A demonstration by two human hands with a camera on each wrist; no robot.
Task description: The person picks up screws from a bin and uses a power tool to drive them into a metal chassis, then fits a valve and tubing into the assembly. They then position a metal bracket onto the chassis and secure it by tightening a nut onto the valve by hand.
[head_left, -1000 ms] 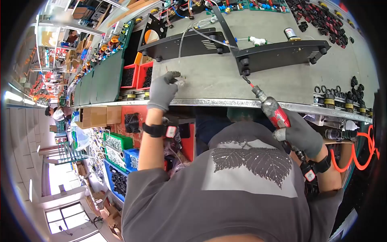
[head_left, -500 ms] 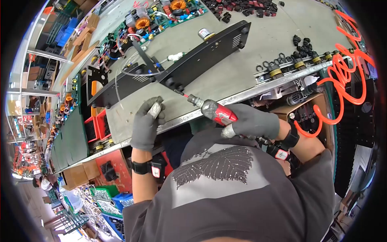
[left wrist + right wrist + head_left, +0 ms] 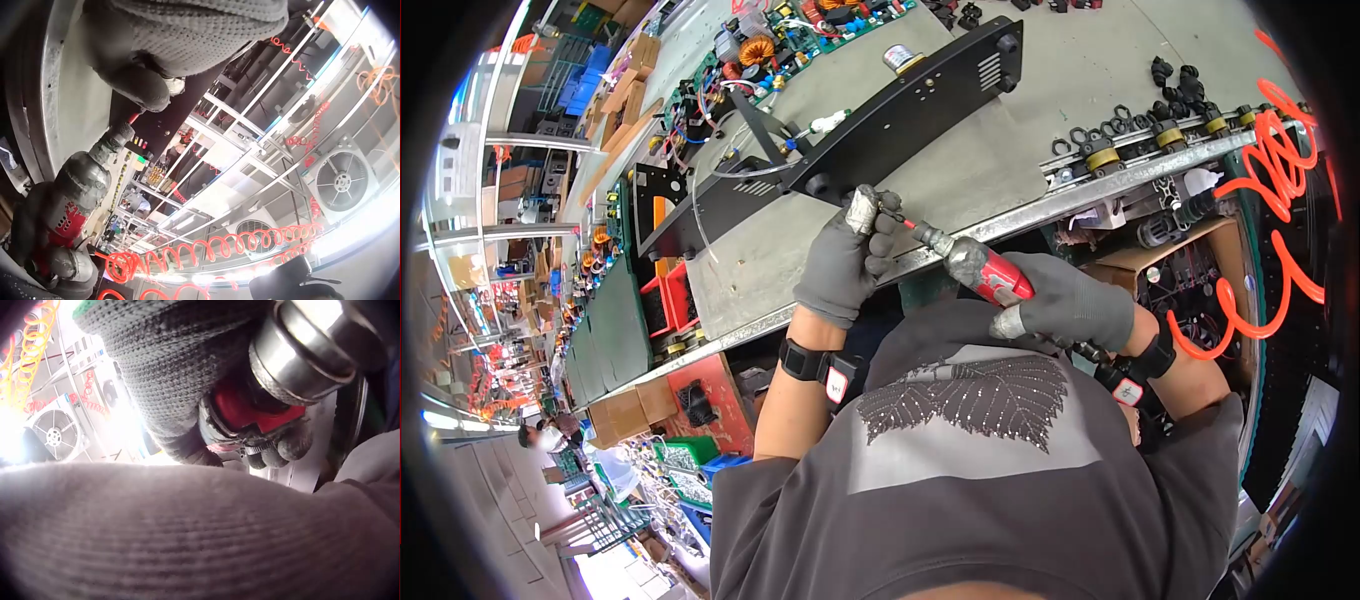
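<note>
My gloved right hand [image 3: 1080, 300] grips a red and grey power screwdriver [image 3: 1005, 280], its red-shanked bit pointing up and left. The gloved left hand [image 3: 840, 265] is at the bit's end, with its taped thumb [image 3: 862, 212] and curled fingers around a small black part there, mostly hidden by the glove. In the left wrist view, the curled left fingers [image 3: 140, 90] cover the bit's tip. A long black metal panel [image 3: 910, 110] stands on edge just beyond, with a round black foot [image 3: 818, 184] beside the left hand. In the right wrist view, the driver's silver rear end [image 3: 306, 353] shows.
An orange coiled hose [image 3: 1270, 310] hangs at the right. Black ring fittings [image 3: 1115, 125] line the bench's metal front edge [image 3: 1090, 205]. Farther back are circuit boards [image 3: 765, 55] and a small tin [image 3: 900, 58]. Red bins [image 3: 670, 300] stand at the left, another black panel [image 3: 735, 210] nearby.
My left hand has come from over the bench to the screwdriver's tip, its fingers closing in there. The right hand keeps its grip on the driver. The head view has turned.
</note>
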